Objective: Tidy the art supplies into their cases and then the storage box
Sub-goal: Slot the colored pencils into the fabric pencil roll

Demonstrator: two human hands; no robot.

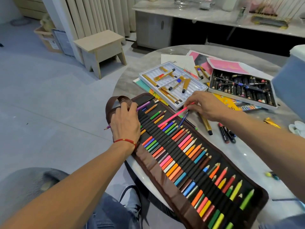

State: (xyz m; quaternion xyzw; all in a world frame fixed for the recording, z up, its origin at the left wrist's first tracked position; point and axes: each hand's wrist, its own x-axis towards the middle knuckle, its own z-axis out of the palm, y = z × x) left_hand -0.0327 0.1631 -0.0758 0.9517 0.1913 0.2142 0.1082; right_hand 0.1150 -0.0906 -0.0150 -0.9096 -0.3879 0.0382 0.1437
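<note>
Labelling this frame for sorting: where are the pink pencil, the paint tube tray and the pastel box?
pink pencil [175,115], head view, mid-shaft.
paint tube tray [143,74], head view, left rim.
pastel box [274,105], head view, right wall.

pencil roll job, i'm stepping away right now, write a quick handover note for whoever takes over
Left hand grips a purple pencil at the far end of the brown fabric pencil roll.
Right hand pinches a pink pencil over the roll.
Done: most elastic loops are filled.
Left: slot both pencils; gather the loose gold paint tubes into the white plastic tray, loose crayons into the pastel box; roll up, then box everything.
</note>
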